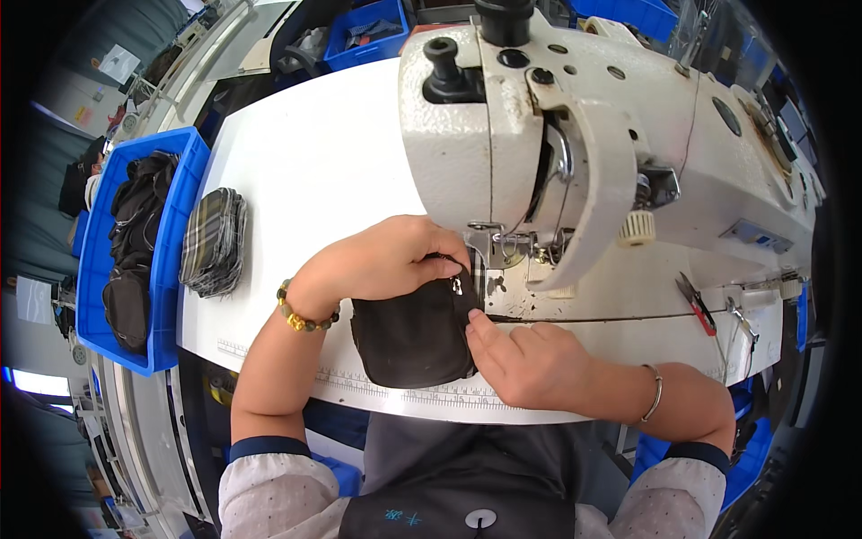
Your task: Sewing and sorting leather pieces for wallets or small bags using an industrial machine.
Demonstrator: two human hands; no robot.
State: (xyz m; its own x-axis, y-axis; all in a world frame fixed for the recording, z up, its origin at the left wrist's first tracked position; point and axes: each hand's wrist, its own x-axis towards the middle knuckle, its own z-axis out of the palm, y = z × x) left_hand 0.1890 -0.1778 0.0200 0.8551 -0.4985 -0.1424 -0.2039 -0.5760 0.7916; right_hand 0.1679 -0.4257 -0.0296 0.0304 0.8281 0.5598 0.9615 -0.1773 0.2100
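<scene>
A dark brown fabric pouch (409, 337) with a zipper (457, 285) lies on the white table in front of the sewing machine (530, 162). My left hand (395, 256) presses on its upper part, thumb and fingers closed on the edge near the zipper. My right hand (539, 364) grips the pouch's right edge between thumb and fingertips. A strip of plaid fabric (478, 267) shows between the pouch's top right edge and the machine's presser foot. The needle point itself cannot be made out.
Left on the table sits a stack of plaid fabric pieces (214, 242). Beyond it, a blue bin (164, 337) holds several black bags (135, 242). Red-handled snips (699, 310) lie at the right. A printed ruler (359, 381) runs along the table's front edge.
</scene>
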